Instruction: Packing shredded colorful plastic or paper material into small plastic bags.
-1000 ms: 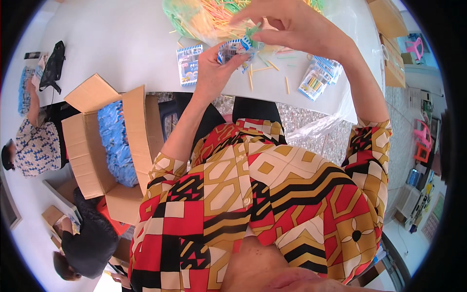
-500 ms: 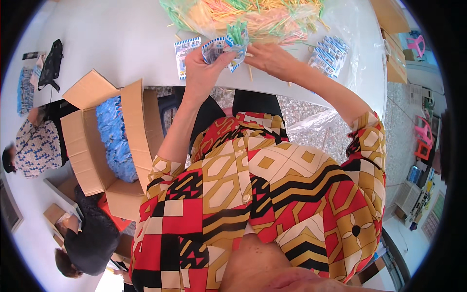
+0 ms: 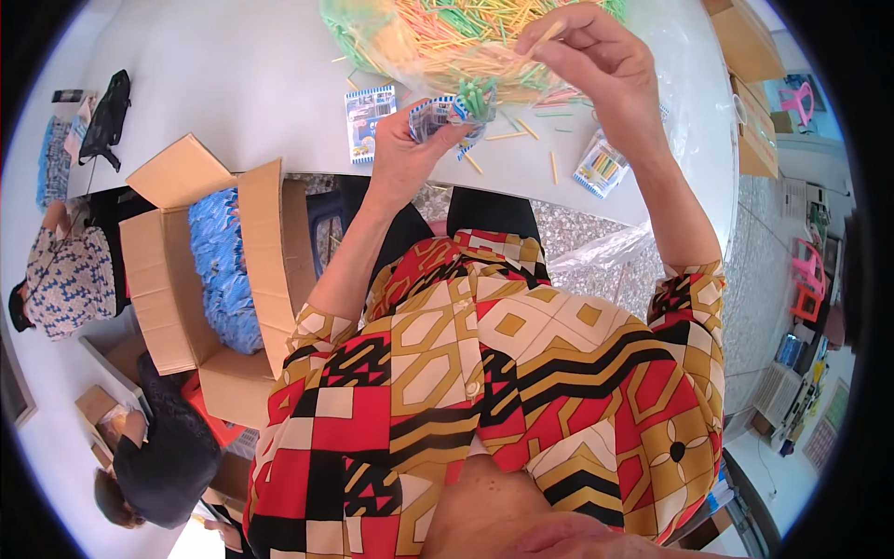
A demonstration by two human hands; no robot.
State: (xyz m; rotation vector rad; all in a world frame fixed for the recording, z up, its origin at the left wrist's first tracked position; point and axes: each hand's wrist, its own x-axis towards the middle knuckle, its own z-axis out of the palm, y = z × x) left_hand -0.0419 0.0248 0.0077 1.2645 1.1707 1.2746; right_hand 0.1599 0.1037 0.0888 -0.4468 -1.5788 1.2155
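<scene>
Pouch (image 3: 438, 116), with green sticks (image 3: 477, 96) poking out, sits in the left hand's (image 3: 406, 154) grip above the worktop (image 3: 233, 107), near its edge. Packs (image 3: 363, 126) lie either side, loose sticks (image 3: 554, 168) between. Farther out, the right hand's (image 3: 610, 74) grip pinches a yellow stick (image 3: 549, 37) by the bag (image 3: 400, 56) of coloured sticks.

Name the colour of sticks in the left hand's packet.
Visible sticks are green, clearest in the head view.
</scene>
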